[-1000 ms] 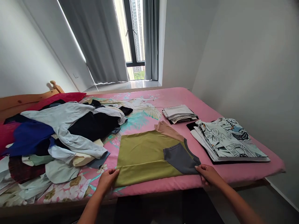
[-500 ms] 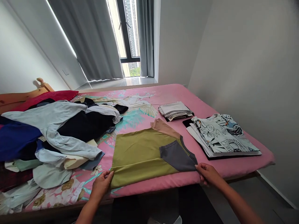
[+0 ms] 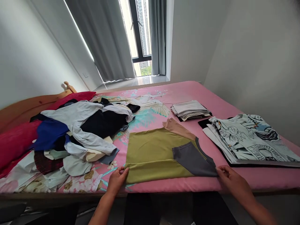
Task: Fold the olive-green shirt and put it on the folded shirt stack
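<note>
An olive green T-shirt with one dark grey sleeve and one pinkish-tan sleeve lies on the bed, its near side folded over lengthwise. The grey sleeve points back across the body. At the left end, my left hand pinches the hem's near corner between thumb and fingers. My right hand is closed on the near corner by the collar, at the shoulder of the grey sleeve. The shirt lies flat between both hands, close to the bed's front edge.
Loose clothes are heaped on the left, beside a red pillow. A stack of folded garments sits behind the shirt. Folded printed T-shirts are piled on the right. The pink bedsheet ends just before me.
The view has turned left, so everything sits farther right in the picture. Both hands keep their places at the shirt's two near corners, and its fold looks the same.
</note>
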Motion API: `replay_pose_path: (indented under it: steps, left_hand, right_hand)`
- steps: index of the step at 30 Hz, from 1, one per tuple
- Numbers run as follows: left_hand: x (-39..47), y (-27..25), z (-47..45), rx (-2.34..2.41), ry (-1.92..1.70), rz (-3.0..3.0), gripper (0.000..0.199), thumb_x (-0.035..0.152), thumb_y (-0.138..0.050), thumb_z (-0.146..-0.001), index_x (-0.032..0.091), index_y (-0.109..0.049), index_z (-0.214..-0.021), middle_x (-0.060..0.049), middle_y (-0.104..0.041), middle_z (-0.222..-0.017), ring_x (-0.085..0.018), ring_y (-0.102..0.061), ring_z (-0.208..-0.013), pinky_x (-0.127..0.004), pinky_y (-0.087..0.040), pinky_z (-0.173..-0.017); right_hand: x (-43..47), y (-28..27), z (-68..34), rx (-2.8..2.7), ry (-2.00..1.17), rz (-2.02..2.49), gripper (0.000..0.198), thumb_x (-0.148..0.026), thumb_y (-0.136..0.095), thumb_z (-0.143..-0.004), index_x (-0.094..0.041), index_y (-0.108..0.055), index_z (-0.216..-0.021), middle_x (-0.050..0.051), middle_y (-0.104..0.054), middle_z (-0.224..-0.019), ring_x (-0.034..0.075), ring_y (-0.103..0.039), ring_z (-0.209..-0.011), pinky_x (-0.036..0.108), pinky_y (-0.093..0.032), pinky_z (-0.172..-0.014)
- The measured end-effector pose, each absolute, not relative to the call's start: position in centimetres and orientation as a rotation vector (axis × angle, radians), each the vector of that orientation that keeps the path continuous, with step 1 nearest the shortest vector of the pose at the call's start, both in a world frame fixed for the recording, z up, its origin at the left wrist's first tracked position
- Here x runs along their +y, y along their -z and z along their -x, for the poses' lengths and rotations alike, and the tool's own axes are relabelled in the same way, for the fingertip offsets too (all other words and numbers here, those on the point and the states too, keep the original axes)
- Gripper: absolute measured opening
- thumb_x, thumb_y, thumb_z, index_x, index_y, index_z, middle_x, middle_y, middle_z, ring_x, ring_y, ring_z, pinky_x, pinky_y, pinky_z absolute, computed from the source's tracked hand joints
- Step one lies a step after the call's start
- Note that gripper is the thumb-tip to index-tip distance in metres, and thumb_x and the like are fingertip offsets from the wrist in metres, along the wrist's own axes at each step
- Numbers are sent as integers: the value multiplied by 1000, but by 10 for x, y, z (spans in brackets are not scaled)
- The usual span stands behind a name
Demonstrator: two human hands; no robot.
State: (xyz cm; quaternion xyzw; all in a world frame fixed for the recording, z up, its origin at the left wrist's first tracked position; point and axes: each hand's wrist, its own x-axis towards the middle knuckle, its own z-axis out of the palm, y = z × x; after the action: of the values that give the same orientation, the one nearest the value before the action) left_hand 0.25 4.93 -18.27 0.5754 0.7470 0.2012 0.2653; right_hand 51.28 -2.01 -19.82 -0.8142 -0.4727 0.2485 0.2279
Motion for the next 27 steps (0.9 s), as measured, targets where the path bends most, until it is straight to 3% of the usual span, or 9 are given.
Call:
replay_pose_path:
  steps: [3, 6, 9, 12, 15, 19, 24, 27]
  left_hand:
    - [55, 183, -2, 2015, -568, -1547, 44, 59, -45, -75, 19, -64, -72, 1, -66, -63, -18, -62, -63, -25, -40, -56]
    - [62, 183, 0, 2034, -587, -1560, 41, 56, -48, -74, 19, -62, -65, 1, -64, -60, -18, -61, -61, -24, -40, -54]
    - [62, 180, 0, 2139, -630, -1574, 32, 49, -52, -75, 19, -62, -77, 0, -62, -62, -19, -60, -63, -28, -42, -58]
    - [51, 180, -8, 2183, -741, -1659, 28, 44, -47, -81, 21, -59, -93, -3, -63, -78, -21, -60, -75, -34, -46, -71]
    - [39, 183, -27, 1845, -894, -2088, 19, 29, -44, -87, 22, -60, -97, -5, -65, -96, -18, -60, -92, -34, -47, -86]
    - [36, 194, -56, 1300, -824, -2620, 35, 7, -38, -86, 24, -61, -105, -3, -67, -109, -14, -56, -111, -30, -46, -95]
    - [41, 208, -63, 1527, -483, -2822, 42, 18, -45, -87, 27, -49, -128, -6, -52, -135, -23, -45, -126, -45, -41, -102]
    - [39, 212, -58, 1641, -321, -2848, 51, 26, -46, -87, 34, -36, -137, -5, -39, -144, -27, -37, -131, -52, -37, -103]
  right_hand:
    - [-17, 185, -492, -1373, -606, 2168, 42, -64, -40, -79, -28, -57, -93, -1, -64, -74, 18, -59, -63, 29, -43, -57]
    - [-11, 180, -465, -1539, -532, 1976, 35, -57, -44, -81, -28, -58, -94, 0, -66, -92, 19, -61, -75, 31, -48, -66]
    - [-5, 185, -446, -1697, -497, 1754, 27, -47, -44, -84, -27, -59, -95, 2, -64, -103, 20, -60, -93, 32, -49, -81]
    - [-1, 193, -439, -1755, -462, 1672, 23, -39, -43, -86, -25, -58, -96, 4, -63, -102, 20, -59, -97, 34, -49, -84]
    - [6, 196, -437, -1773, -388, 1637, 20, -34, -43, -87, -23, -58, -95, 5, -63, -99, 20, -60, -95, 35, -50, -84]
    - [25, 189, -426, -1915, -368, 1479, 20, -22, -39, -87, -23, -58, -95, 5, -63, -98, 19, -59, -96, 35, -50, -86]
    - [51, 190, -414, -2136, -389, 1364, 26, -17, -35, -89, -21, -59, -96, 7, -61, -105, 18, -55, -104, 36, -47, -92]
    - [60, 199, -412, -2285, -296, 1431, 31, -27, -40, -90, -26, -55, -117, 8, -51, -129, 24, -43, -123, 50, -34, -104]
